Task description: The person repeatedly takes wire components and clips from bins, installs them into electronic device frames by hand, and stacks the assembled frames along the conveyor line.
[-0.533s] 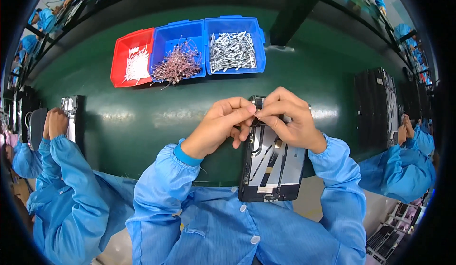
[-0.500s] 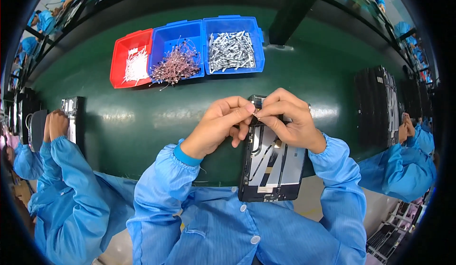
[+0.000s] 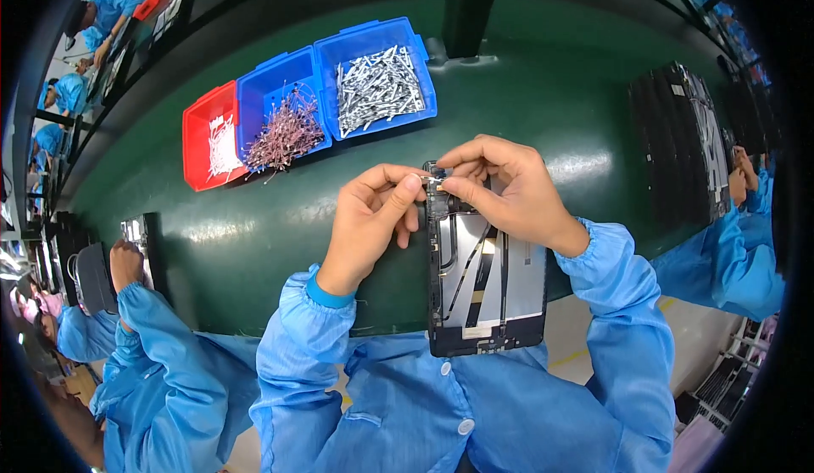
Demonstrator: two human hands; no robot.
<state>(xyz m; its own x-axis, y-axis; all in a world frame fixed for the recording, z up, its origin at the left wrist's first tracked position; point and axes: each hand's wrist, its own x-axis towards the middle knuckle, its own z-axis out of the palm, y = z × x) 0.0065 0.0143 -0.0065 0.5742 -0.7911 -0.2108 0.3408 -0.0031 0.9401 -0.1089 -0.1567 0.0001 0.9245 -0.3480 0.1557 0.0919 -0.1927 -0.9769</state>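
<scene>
An opened tablet shell, with a silver panel, black ribbon cables and a dark frame, lies in front of me and reaches over the table's near edge. At its far end, my left hand pinches one end of a small pale strip between thumb and forefinger. The other end sits in the closed thumb and forefinger of my right hand, above the tablet's right side. What kind of part the strip is, I cannot make out. My fingers cover some of the tablet's far end.
Beyond my hands stand a red bin of white strips, a blue bin of thin brownish wires and another blue bin of silver-and-black pieces. Stacked dark panels stand at the right. Co-workers sit on both sides, one hand at a device.
My view has shifted and tilted a little. Both hands have moved slightly left, and the small strip between them now shows more plainly at the tablet's far end.
</scene>
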